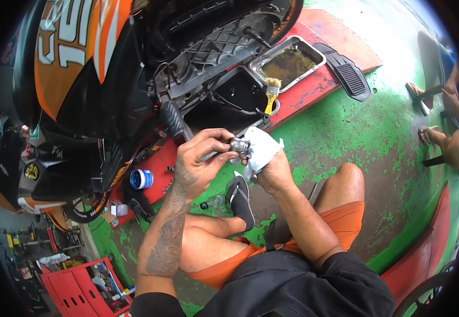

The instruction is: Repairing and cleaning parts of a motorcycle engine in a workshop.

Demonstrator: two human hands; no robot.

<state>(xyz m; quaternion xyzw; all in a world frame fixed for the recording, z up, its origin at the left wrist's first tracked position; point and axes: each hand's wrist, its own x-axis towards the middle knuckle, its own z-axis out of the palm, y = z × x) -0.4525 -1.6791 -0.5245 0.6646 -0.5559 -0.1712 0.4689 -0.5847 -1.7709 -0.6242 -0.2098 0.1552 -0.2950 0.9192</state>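
Observation:
My left hand (204,157) pinches a small, dark-stained cylindrical metal part (238,146) between fingertips and thumb. A crumpled white cloth (263,148) is bunched in my right hand (276,174) and presses against the part's right end, hiding some of it. Both hands meet in front of me, just short of the red platform (308,100). Just beyond the cloth, a paintbrush (269,100) with a yellow-and-black handle rests by the edge of a black tray (238,92). What exact kind of part I hold cannot be made out.
An orange-and-black scooter (68,68) with an opened, ribbed metal casing (208,50) stands on the platform. A metal tray (299,59) of murky liquid and a black ribbed cover (349,75) lie there. A blue tin (141,179) sits left. Another person's feet (424,132) are at right.

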